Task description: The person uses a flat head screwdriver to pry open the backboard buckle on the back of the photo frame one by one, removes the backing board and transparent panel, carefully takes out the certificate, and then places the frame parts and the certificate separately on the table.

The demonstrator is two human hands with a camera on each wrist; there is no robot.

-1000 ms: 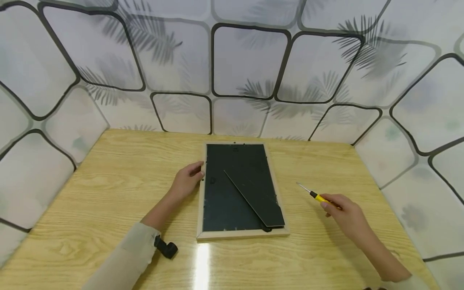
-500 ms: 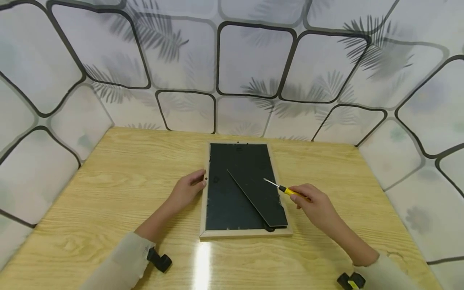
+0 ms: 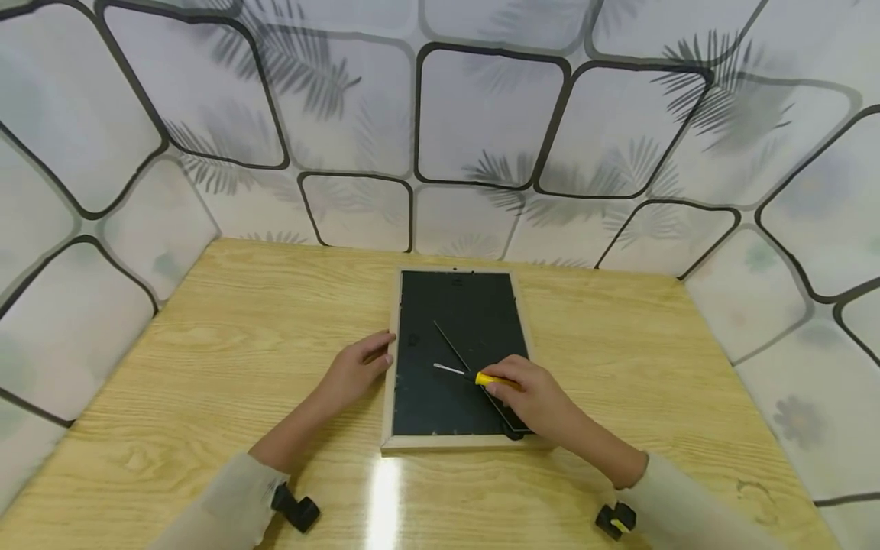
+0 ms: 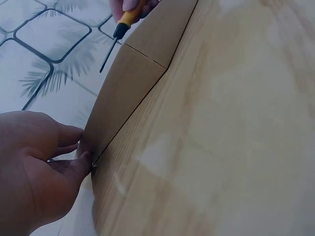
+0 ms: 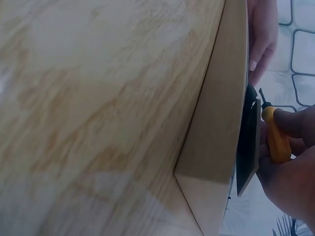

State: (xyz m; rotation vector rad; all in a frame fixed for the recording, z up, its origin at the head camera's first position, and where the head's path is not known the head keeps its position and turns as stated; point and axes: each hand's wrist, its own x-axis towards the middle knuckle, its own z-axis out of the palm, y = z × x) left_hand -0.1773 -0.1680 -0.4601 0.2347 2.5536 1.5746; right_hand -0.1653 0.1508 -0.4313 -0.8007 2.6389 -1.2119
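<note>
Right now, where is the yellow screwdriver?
In the head view the screwdriver is held in the right hand, over the black back of the picture frame, tip pointing left.

Two bare hands, pale long sleeves, a small black camera at each wrist

The left hand [image 3: 354, 369] and the right hand [image 3: 529, 397] wear no gloves, rings or watch that the head view shows. Each forearm is bare from the wrist back to a loose cuff. The left sleeve [image 3: 223, 508] and the right sleeve [image 3: 677, 508] are a plain pale beige-grey cloth without print. Under the left cuff sits a stubby black wrist camera [image 3: 297, 509]; the right wrist camera [image 3: 614, 521] is black with a yellow mark.
</note>
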